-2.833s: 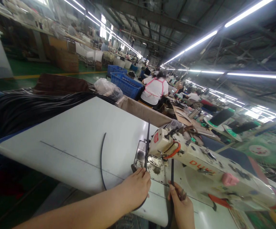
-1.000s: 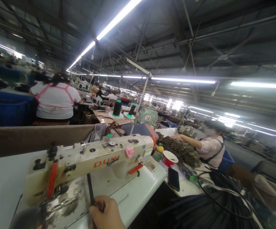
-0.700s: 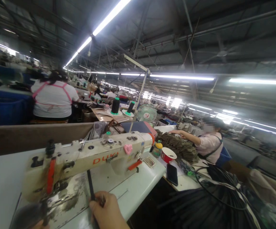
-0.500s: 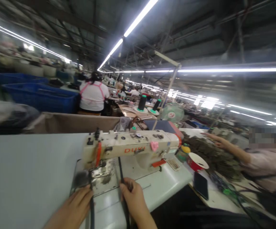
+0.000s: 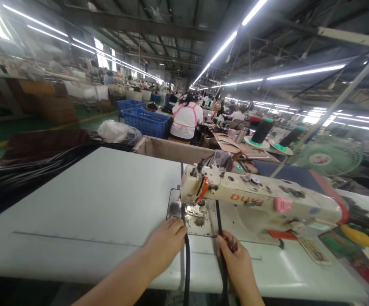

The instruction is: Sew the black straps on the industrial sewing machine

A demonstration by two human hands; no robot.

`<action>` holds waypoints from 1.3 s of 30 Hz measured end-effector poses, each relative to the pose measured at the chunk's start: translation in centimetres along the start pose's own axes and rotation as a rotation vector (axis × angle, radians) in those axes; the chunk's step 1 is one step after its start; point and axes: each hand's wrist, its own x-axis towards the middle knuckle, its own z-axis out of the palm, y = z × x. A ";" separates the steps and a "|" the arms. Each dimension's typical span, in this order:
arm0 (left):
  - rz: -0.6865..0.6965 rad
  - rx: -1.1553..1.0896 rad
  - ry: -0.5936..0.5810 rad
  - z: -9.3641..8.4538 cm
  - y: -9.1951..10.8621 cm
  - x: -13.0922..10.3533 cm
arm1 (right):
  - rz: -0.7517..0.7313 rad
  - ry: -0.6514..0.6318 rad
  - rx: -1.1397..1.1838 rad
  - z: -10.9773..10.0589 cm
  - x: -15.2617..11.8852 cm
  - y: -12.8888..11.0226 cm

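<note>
At the table's (image 5: 76, 221) near edge, both hands (image 5: 167, 242) pinch black straps (image 5: 187, 255).

Behind the sewing machine (image 5: 257, 199), two dark thread cones on green bases (image 5: 262, 132) stand side by side, and a green fan (image 5: 329, 158) sits just right of them. Beyond the sewing machine a person in a white top with pink straps (image 5: 186, 120) sits facing away, blue crates (image 5: 143, 120) to their left. Left of the sewing machine stretches the bare white surface (image 5: 85, 204), a heap of black strips (image 5: 21, 170) at its far left edge, a clear plastic bag (image 5: 117, 131) behind it.
</note>
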 end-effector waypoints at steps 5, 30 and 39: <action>0.026 0.048 0.031 0.2 0.2 -0.2 | -0.022 0.000 -0.001 -0.1 0.0 0.0; 0.029 0.107 -0.088 -0.6 0.6 -0.2 | 0.005 0.008 -0.104 -0.2 0.1 0.0; 0.050 0.099 -0.070 -1.2 0.6 0.0 | 0.060 0.006 -0.134 0.1 0.0 -1.3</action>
